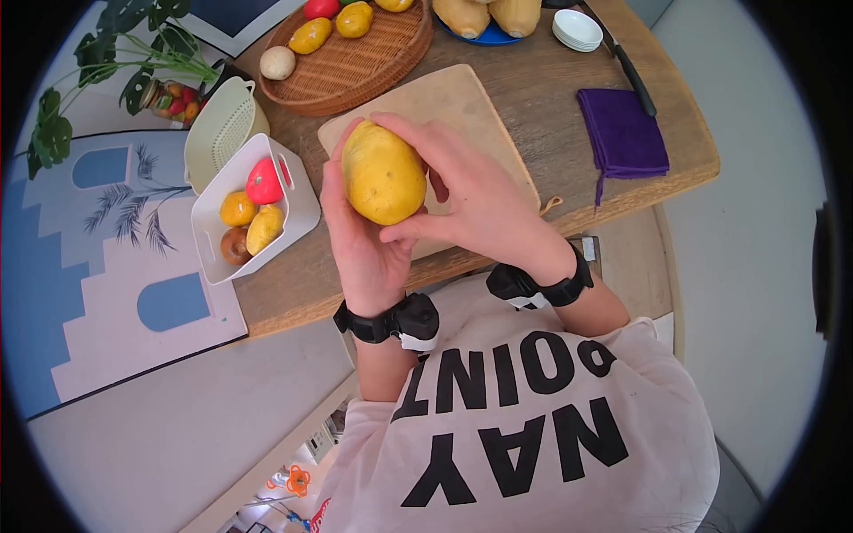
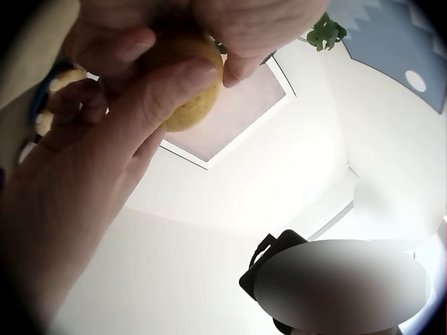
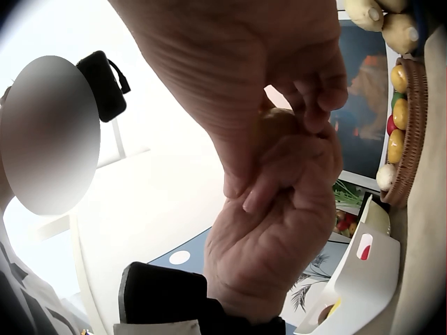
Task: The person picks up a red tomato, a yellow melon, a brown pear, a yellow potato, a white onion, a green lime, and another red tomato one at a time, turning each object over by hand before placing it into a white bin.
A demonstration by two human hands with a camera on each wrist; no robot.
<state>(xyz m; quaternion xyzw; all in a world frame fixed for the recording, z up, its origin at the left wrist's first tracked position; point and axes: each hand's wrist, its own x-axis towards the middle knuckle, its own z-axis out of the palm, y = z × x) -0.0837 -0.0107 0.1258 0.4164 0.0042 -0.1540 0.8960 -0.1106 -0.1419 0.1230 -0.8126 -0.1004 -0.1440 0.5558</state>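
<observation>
A yellow, potato-like vegetable (image 1: pixel 384 173) is held up between both hands, above the near left part of the cutting board (image 1: pixel 475 115). The left hand (image 1: pixel 355 240) grips its left side and underside, fingers curled round it. From the right, the right hand (image 1: pixel 475 195) pinches it, thumb near the lower end and index finger over the top. In the left wrist view the vegetable (image 2: pixel 192 108) shows partly behind a thumb. Mostly hidden by fingers in the right wrist view, the vegetable (image 3: pixel 278 124) shows only a small patch.
Left of the hands stand a white basket (image 1: pixel 306 200) with several vegetables and a pale green colander (image 1: pixel 218 133). Behind lie a wicker tray (image 1: pixel 373 53) and a blue plate (image 1: pixel 489 37). At the right are small white dishes (image 1: pixel 577 31), a knife (image 1: pixel 633 78) and a purple cloth (image 1: pixel 625 133).
</observation>
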